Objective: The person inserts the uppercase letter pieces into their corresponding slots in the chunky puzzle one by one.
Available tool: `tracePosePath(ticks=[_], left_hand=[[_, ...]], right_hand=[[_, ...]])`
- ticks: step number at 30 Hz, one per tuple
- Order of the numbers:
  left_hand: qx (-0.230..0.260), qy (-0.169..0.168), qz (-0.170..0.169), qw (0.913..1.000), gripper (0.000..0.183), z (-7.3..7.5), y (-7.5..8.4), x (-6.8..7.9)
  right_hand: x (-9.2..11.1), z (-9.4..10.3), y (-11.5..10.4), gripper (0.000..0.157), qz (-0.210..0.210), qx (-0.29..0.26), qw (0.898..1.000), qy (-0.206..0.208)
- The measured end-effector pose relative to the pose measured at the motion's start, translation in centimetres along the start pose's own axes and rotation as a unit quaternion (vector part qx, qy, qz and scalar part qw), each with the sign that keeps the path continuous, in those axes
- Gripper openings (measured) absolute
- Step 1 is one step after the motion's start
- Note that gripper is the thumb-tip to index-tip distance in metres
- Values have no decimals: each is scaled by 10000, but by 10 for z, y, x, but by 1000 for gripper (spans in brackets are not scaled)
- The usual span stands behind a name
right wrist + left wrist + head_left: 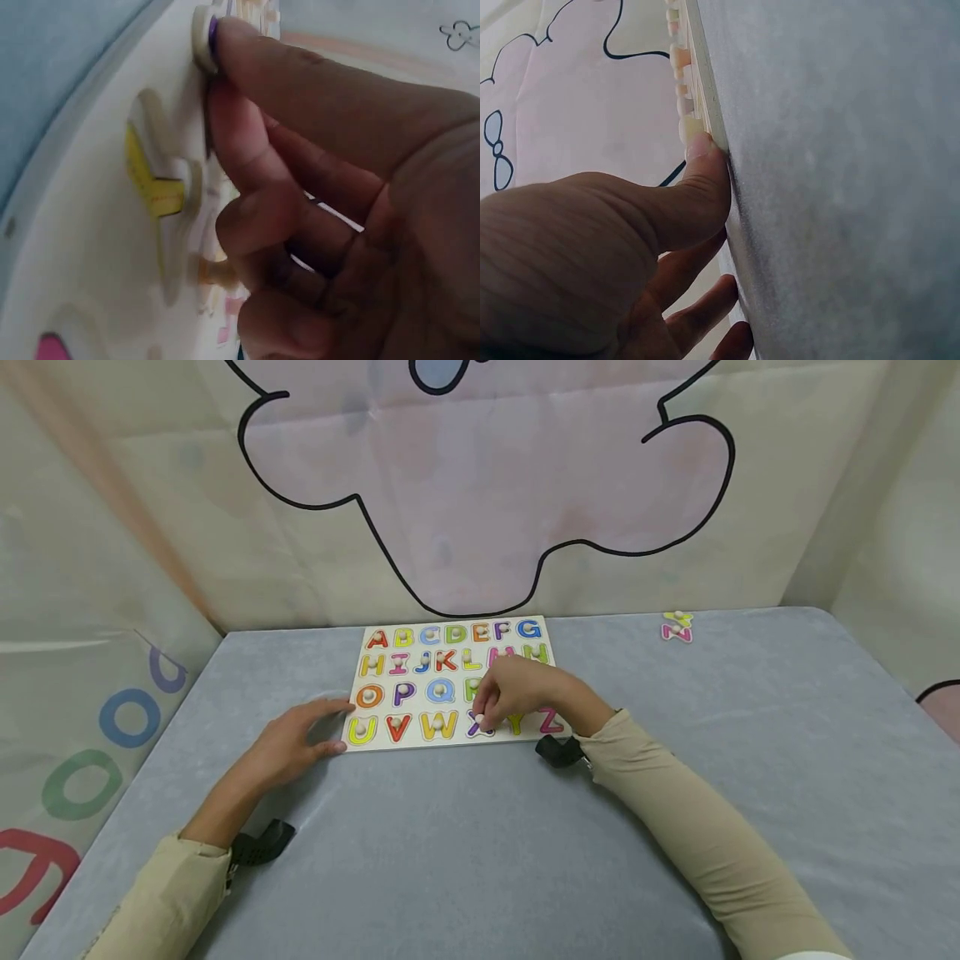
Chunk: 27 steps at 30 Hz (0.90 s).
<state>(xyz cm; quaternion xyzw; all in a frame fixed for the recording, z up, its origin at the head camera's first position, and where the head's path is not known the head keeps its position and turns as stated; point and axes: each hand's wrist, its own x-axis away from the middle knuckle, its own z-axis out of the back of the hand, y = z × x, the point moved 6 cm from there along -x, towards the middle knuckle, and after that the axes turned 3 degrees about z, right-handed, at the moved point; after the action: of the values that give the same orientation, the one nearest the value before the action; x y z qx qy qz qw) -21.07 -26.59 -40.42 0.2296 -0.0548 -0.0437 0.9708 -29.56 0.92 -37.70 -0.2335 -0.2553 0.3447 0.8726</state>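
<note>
A white alphabet puzzle board [390, 744] lies on the table, most of its coloured letters carrying small knobs. My right hand [517, 687] is over its lower right part, thumb and fingertips pinching the purple letter X piece [477, 727] at the X place in the bottom row. In the right wrist view the edge of this X piece [211, 34] shows at the fingertips. My left hand [292, 739] touches the board's left edge with thumb and index finger, near the lower corner. Behind my right hand, some letters in the middle rows are hidden.
A yellow letter piece [678, 617] and a pink letter piece [677, 632] lie together at the back right of the grey-blue table [480, 860]. The board's Y recess [154, 187] holds no piece. A printed curtain [465, 485] hangs behind the table.
</note>
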Motion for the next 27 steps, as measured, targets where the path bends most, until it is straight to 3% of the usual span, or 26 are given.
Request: tracePosePath(ticks=[8, 12, 14, 18, 22, 27], left_hand=[[11, 21, 6, 10000, 59, 3, -2, 3], [27, 18, 39, 10000, 60, 3, -3, 4], [23, 15, 50, 10000, 60, 3, -4, 5], [22, 16, 60, 10000, 61, 2, -5, 5], [36, 77, 42, 10000, 60, 1, -6, 4], [-76, 77, 92, 9999, 61, -1, -8, 9]], right_hand=[[-4, 1, -5, 12, -13, 281, 9995, 108], [2, 17, -3, 23, 208, 262, 9994, 128], [7, 32, 4, 29, 202, 316, 9985, 389], [25, 73, 36, 32, -235, 210, 9909, 1309], [49, 108, 85, 34, -858, 31, 9717, 2201], [76, 127, 139, 40, -1600, -47, 9521, 2604]])
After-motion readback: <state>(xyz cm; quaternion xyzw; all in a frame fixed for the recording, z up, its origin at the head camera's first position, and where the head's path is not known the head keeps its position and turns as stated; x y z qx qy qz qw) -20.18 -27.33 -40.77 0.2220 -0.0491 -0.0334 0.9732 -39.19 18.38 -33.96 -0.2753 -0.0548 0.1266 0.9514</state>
